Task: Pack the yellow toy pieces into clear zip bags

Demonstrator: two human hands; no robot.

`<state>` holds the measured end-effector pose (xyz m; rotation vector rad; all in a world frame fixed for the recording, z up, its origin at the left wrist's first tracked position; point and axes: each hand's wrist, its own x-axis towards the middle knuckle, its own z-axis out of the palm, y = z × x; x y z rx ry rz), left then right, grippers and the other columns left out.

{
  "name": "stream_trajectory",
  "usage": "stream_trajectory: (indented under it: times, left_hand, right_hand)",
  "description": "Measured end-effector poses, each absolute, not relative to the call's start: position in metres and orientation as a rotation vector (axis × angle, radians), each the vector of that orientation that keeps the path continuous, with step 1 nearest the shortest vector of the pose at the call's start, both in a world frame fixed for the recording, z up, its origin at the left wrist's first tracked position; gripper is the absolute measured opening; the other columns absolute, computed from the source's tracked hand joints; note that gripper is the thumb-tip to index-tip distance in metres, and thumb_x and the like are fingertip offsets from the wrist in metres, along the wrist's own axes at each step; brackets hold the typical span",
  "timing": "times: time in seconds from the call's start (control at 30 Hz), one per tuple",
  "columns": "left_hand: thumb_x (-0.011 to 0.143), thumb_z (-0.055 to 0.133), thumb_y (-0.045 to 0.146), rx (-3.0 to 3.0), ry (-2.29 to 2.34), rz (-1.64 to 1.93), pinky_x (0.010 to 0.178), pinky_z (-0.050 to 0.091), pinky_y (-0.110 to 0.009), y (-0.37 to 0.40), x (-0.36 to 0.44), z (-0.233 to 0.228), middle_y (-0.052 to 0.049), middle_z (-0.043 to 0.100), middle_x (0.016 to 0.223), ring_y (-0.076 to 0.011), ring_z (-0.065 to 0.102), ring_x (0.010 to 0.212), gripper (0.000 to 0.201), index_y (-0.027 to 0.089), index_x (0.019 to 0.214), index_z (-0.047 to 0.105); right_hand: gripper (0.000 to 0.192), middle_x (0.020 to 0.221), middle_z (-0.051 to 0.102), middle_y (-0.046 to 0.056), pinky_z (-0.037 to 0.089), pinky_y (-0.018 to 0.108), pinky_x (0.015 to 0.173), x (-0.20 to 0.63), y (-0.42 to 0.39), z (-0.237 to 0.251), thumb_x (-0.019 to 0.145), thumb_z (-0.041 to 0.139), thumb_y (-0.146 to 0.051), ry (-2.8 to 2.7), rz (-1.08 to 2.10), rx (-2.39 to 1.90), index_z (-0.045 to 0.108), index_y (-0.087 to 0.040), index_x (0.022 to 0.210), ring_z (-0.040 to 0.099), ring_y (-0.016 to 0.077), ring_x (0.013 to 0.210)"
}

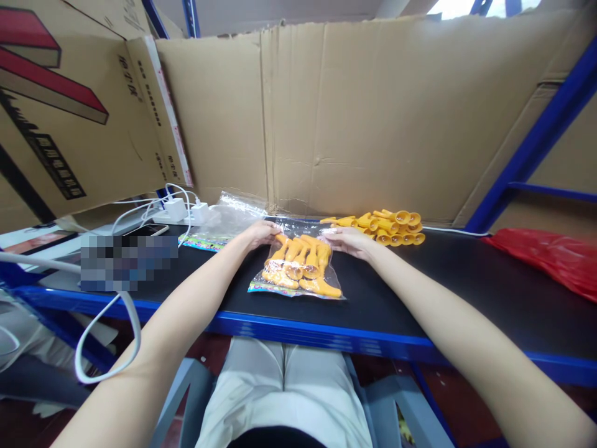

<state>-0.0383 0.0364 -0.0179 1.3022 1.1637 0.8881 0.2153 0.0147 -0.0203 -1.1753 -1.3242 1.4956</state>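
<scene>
Head view: my left hand (263,234) and right hand (349,241) grip the filled bag (267,288) by its far edge; orange pieces (396,228) at two o'clock lie unbagged.

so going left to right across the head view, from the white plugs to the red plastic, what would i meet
White plugs → flat clear plastic → filled clear bag → loose orange pieces → red plastic
</scene>
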Motion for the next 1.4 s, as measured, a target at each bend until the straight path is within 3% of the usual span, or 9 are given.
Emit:
stream_trajectory:
  times: [0.37, 0.67, 0.87, 1.03, 1.13, 1.3, 1.4]
  left_hand:
    - [0.072, 0.061, 0.006, 1.283, 1.17, 0.865, 0.069, 0.051, -0.03, 0.038, -0.046, -0.013, -0.002, 0.064, 0.063, -0.0126, 0.063, 0.058, 0.011, 0.013, 0.08, 0.059]
    - [0.067, 0.059, 0.002, 1.379, 1.159, 0.869, 0.072, 0.05, -0.029, 0.043, -0.05, -0.017, -0.003, 0.065, 0.064, -0.0118, 0.063, 0.061, 0.01, 0.012, 0.066, 0.061]
    - [0.061, 0.049, -0.002, 1.514, 1.265, 0.945, 0.069, 0.048, -0.025, 0.042, -0.045, -0.019, 0.001, 0.06, 0.058, -0.0077, 0.058, 0.057, 0.018, 0.013, 0.054, 0.056]
    - [0.055, 0.037, 0.0, 1.895, 1.281, 1.073, 0.063, 0.046, -0.022, 0.045, -0.041, -0.022, 0.0, 0.058, 0.056, -0.009, 0.055, 0.058, 0.022, 0.013, 0.049, 0.054]
    - [0.053, 0.034, 0.003, 2.124, 1.279, 1.113, 0.062, 0.044, -0.021, 0.046, -0.039, -0.022, 0.0, 0.058, 0.057, -0.0098, 0.055, 0.059, 0.024, 0.013, 0.05, 0.055]
    - [0.053, 0.033, 0.006, 2.259, 1.269, 1.182, 0.064, 0.043, -0.022, 0.039, -0.033, -0.02, -0.001, 0.059, 0.059, -0.0111, 0.055, 0.06, 0.025, 0.014, 0.052, 0.056]
    - [0.053, 0.032, 0.006, 2.311, 1.171, 1.277, 0.068, 0.043, -0.023, 0.034, -0.028, -0.02, -0.002, 0.06, 0.061, -0.0124, 0.057, 0.066, 0.025, 0.015, 0.052, 0.055]
  right_hand:
    - [0.021, 0.081, 0.067, 0.005, 0.051, 0.023, 0.072, 0.218, 0.02, -0.021, 0.072, 0.06, -0.005, -1.357, 1.46, -1.213, 0.065, -0.015, 0.089, 0.061, 0.008, 0.069]
    - [0.014, 0.066, 0.061, 0.0, 0.051, 0.023, 0.067, 0.222, 0.025, -0.029, 0.068, 0.054, -0.003, -1.432, 1.403, -1.132, 0.061, -0.015, 0.065, 0.057, 0.0067, 0.061]
    - [0.02, 0.063, 0.06, 0.001, 0.047, 0.022, 0.068, 0.223, 0.023, -0.023, 0.065, 0.047, -0.001, -1.726, 1.053, -1.208, 0.059, -0.014, 0.057, 0.055, 0.0074, 0.061]
    - [0.025, 0.057, 0.059, 0.003, 0.043, 0.023, 0.059, 0.222, 0.016, -0.013, 0.073, 0.041, -0.011, -1.906, 0.903, -1.277, 0.057, -0.014, 0.055, 0.055, 0.0105, 0.056]
    - [0.031, 0.052, 0.055, 0.002, 0.04, 0.024, 0.056, 0.219, 0.01, -0.01, 0.079, 0.045, -0.032, -2.044, 0.663, -1.347, 0.053, -0.015, 0.053, 0.052, 0.0109, 0.051]
    - [0.039, 0.055, 0.049, -0.001, 0.035, 0.023, 0.054, 0.215, 0.007, -0.009, 0.067, 0.058, -0.052, -2.151, 0.283, -1.409, 0.045, -0.017, 0.055, 0.046, 0.0103, 0.054]
    - [0.039, 0.072, 0.056, 0.001, 0.039, 0.023, 0.059, 0.215, 0.008, -0.008, 0.058, 0.069, -0.046, -2.063, 0.46, -1.303, 0.05, -0.017, 0.075, 0.051, 0.0113, 0.064]
